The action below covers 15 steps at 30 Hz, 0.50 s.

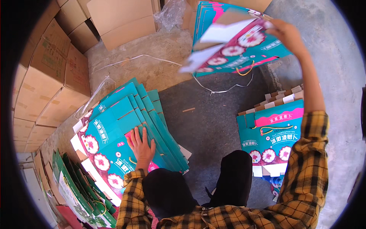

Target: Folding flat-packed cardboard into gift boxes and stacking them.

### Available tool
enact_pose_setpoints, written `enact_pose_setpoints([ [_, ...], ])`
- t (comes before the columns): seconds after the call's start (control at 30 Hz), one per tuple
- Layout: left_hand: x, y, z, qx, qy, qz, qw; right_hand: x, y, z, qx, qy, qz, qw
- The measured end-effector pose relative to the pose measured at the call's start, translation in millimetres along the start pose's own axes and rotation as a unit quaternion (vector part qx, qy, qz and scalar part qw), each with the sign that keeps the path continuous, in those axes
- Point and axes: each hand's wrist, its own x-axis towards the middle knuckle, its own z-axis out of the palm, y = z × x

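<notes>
My left hand lies flat with fingers spread on a stack of flattened teal cartons printed with round fruit slices. At the upper right, my stretched-out right hand grips the edge of a flattened carton of the same kind. That carton is tilted and blurred by motion, with white flaps along one side and a yellow cord handle. Behind it stands a further pile of teal cartons, partly hidden. Beside my right arm lies another teal stack, its right side covered by my sleeve.
Brown cardboard boxes are stacked along the left. Green flattened cartons lean at the lower left. White strapping curls over the concrete floor. Crumpled clear plastic sits at the back.
</notes>
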Motion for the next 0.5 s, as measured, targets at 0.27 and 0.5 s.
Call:
enact_pose_setpoints([
  [0.27,0,1,-6,-0.002,0.011,0.005,1.0,-83,28,-37,0.504,0.144,0.334,0.784],
  [0.5,-2,-1,-8,0.0,0.009,0.0,1.0,-193,-8,145,0.828,0.272,0.299,0.39],
])
